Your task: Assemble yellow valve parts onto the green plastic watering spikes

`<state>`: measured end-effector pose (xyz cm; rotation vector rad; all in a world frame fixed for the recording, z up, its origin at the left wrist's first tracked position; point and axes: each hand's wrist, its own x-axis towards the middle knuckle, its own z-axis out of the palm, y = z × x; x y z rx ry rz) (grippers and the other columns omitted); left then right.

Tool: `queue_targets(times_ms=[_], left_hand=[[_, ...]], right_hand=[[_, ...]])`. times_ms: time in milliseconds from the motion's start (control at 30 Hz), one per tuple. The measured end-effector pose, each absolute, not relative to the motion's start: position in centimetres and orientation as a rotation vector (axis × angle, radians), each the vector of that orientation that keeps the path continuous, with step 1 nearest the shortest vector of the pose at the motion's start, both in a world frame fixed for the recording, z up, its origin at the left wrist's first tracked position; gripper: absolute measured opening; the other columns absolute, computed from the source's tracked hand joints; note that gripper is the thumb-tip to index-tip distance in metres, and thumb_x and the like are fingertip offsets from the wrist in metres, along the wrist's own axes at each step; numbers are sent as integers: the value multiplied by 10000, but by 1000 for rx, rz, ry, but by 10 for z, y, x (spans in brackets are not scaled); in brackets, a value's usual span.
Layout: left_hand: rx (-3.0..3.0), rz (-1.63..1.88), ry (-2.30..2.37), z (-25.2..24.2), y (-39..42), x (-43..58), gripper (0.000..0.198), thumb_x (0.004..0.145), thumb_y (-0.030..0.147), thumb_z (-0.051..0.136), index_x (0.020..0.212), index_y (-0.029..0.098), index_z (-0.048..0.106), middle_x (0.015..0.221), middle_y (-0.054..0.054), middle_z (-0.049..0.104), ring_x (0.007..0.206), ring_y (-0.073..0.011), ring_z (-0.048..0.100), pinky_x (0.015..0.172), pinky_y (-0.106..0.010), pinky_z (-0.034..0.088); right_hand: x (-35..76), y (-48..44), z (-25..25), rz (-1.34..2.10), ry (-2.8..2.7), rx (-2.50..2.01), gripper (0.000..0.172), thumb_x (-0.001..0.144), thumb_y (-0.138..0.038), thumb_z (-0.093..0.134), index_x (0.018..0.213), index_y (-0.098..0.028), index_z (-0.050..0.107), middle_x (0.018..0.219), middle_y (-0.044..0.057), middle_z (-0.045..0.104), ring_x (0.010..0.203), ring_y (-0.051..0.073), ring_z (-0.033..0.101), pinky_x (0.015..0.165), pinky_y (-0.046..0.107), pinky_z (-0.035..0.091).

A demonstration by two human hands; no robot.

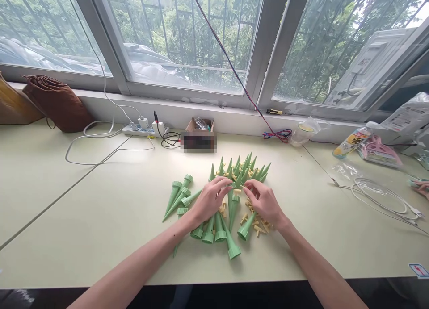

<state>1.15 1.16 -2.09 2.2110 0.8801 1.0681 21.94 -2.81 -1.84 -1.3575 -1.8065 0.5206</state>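
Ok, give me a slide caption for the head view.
Left hand and right hand close together among green cones and small yellow pegs on a pale table by windows.

Count of items on table: cones and fittings in quantity, other articles mostly single.
Green cones (174,197): five lying at left, five at the near side with wide ends facing the near edge; the far upright cluster overlaps, over ten, exact figure not established. Yellow fittings (264,225): heaped, well over ten, not countable. Working person's hands: two, left hand (214,196) and right hand (263,201). Co-worker's hand (422,187), far right: one. Bottle (352,141): one. Power strip (138,131): one. Brown drawstring bag (58,104): one.
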Motion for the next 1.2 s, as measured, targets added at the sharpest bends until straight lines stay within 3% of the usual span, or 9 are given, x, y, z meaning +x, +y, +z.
queue_targets(times_ms=[200,300,400,1200], left_hand=[[1893,1083,950,-16,10,12,295,989,382,479,1106,155,626,891,-57,651,540,-101,564,492,-218,496],[1697,1028,937,-13,11,11,350,971,435,498,1167,160,592,665,12,575,482,-120,566,442,-213,480],[1612,1005,898,-10,11,10,366,968,444,503,1197,171,586,569,54,508,433,-119,560,435,-212,476],[1614,1000,873,-11,9,13,407,944,457,544,1150,115,621,512,43,540,424,-143,582,422,-241,488]], right_hand=[[217,-30,-16,537,-1771,-1354,159,972,-329,516,944,-196,601,810,24,641,546,134,501,551,279,440],[216,-30,-15,548,-1747,-1347,173,971,-341,517,963,-193,608,812,31,637,548,139,500,540,282,439],[216,-31,-15,541,-1731,-1334,175,970,-338,524,964,-191,619,845,42,646,563,141,507,539,283,443],[215,-30,-17,491,-1737,-1304,228,984,-362,506,968,-193,658,860,59,646,603,158,548,572,301,480]])
